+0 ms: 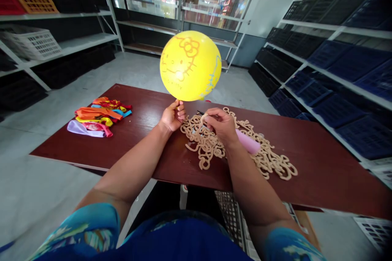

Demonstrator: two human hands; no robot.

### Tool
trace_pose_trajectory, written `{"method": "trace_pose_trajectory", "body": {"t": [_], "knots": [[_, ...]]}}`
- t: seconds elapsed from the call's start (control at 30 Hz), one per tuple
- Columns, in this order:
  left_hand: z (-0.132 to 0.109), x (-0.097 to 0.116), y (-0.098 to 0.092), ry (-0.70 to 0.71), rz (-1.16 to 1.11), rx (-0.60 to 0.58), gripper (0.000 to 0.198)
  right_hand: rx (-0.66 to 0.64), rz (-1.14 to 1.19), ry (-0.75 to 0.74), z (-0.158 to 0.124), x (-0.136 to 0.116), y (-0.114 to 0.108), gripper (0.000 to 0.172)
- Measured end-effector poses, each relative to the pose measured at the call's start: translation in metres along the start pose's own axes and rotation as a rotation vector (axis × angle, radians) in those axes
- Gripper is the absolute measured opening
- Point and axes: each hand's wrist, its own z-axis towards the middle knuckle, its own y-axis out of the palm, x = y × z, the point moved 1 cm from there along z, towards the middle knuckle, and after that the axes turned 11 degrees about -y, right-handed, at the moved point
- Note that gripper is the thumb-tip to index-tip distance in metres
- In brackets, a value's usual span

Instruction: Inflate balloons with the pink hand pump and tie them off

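A round, inflated yellow balloon [190, 66] with a cat face drawn on it stands above my left hand [175, 116], whose fingers pinch its neck. Over the pile of tan curly strings [210, 151], my right hand [221, 124] is closed with thumb and forefinger on a pale tan string end [203, 119]. The two hands are apart. A pink cylinder [248, 142] lies among the strings, right of my right hand. Flat, uninflated balloons [97, 115] in orange, yellow, red, blue and lilac lie heaped on the left of the table.
The dark red table [143, 130] spans the view in front of me. Metal shelves [88, 43] with crates stand left; shelves with dark blue and black crates [339, 102] stand right. More shelving is at the back. A grey crate [228, 208] sits below the table's near edge.
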Motion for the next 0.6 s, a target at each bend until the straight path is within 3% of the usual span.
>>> {"method": "trace_pose_trajectory", "body": {"t": [0.1, 0.27, 0.37, 0.5, 0.6], "knots": [[0.001, -0.001, -0.002, -0.015, 0.011, -0.042, 0.015, 0.117, 0.093, -0.01, 0.001, 0.001, -0.001, 0.015], [0.002, -0.005, -0.002, -0.086, 0.056, -0.076, 0.013, 0.1, 0.031, -0.037, 0.0, 0.004, -0.001, 0.012], [0.001, -0.009, 0.001, -0.114, 0.109, -0.061, 0.014, 0.012, -0.201, -0.11, -0.001, 0.004, -0.002, 0.014], [-0.003, -0.014, 0.008, -0.177, 0.169, -0.022, 0.016, -0.129, -0.583, -0.352, 0.0, 0.002, -0.005, 0.02], [-0.005, -0.015, 0.01, -0.199, 0.203, -0.008, 0.017, -0.156, -0.715, -0.475, 0.001, 0.001, -0.007, 0.03]]}}
